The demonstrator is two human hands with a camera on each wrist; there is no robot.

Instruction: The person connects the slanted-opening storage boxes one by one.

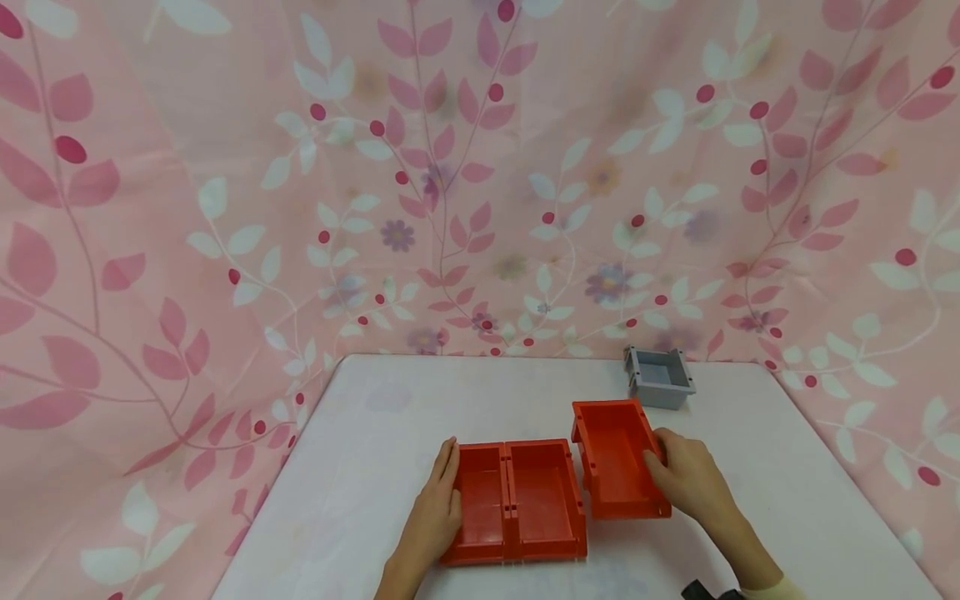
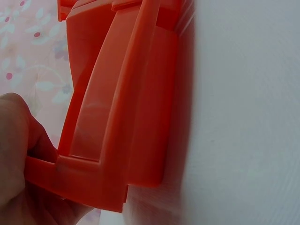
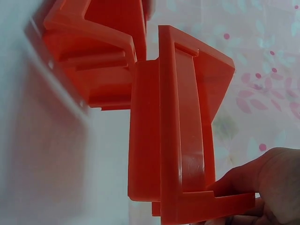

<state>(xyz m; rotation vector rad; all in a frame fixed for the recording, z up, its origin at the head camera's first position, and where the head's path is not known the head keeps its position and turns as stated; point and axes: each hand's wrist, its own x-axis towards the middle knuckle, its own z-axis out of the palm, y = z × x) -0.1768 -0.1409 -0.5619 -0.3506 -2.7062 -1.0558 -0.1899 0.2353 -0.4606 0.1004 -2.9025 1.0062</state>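
- A pink cloth [image 1: 450, 183] patterned with leaves and flowers hangs behind a white table [image 1: 337, 467].
- A grey bin [image 1: 663, 395] stands toward the table's one o'clock, beyond reach of either hand as they lie, its hollow facing up.
- Near the table's six o'clock, the left red bin [image 1: 480, 500] and the middle red bin [image 1: 542, 500] sit side by side, edges meeting, hollows up.
- The right red bin [image 1: 618, 458] is at about two o'clock from that pair, just beside it and slightly turned; it seems lifted off the table. Whether its edge touches the middle one, I cannot tell.
- The pair is probably held from nine o'clock to steady it, and the single bin from three o'clock, which leaves their facing sides free of fingers.
- The left hand [image 1: 432, 521] pinches the left red bin's outer wall, a digit inside and others outside, parted only by the wall; the fingers seen from above lie close together.
- The right hand [image 1: 692, 477] clamps the right red bin's outer wall, thumb inside, fingers beneath and outside, partly hidden.
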